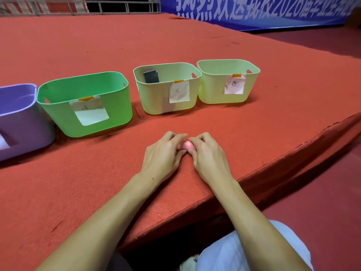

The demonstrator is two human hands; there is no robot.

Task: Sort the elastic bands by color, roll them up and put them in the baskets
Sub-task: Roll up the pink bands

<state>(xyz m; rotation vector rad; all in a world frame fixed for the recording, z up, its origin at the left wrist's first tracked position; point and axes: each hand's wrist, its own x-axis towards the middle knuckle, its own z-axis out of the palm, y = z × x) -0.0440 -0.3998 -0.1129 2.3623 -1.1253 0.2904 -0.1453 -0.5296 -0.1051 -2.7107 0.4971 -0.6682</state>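
A small pink elastic band roll (187,146) sits between my two hands on the red carpeted platform (97,182). My left hand (163,153) and my right hand (207,155) both curl their fingers round it, hiding most of it. Behind the hands stand several labelled baskets: a purple one (23,124), a bright green one (117,102), a pale green one (154,98) with a dark grey roll (151,76) inside, and a second pale green one (213,90) carrying a pink paper label.
The platform edge (254,178) runs diagonally just right of my hands, with a drop to the lower red floor. A blue banner (263,10) hangs at the back. My knees in light trousers (234,249) are below the edge.
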